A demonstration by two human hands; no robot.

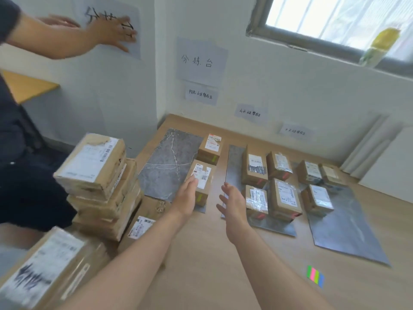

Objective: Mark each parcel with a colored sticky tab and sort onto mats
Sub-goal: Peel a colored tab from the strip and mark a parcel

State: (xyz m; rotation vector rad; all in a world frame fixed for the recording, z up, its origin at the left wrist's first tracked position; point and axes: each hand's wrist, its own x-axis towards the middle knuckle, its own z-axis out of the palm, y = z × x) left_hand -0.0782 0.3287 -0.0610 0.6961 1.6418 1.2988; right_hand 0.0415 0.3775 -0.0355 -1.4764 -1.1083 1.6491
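My left hand (186,195) lies with straight fingers against the near side of a cardboard parcel (204,175) on the left grey mat (165,164). A green tab shows on that parcel's front. My right hand (233,203) hovers open just right of it, holding nothing. A second parcel (210,146) sits behind on the same mat. The middle mat (234,162) carries several parcels with red tabs, and the right mat (344,224) carries three. The pad of coloured sticky tabs (315,275) lies on the table at the near right.
A stack of unsorted parcels (100,182) stands at the left, with a large one (49,267) nearest me and a flat one (143,227) beside it. Another person (107,32) at the left presses a paper sign to the wall. Paper labels hang above each mat.
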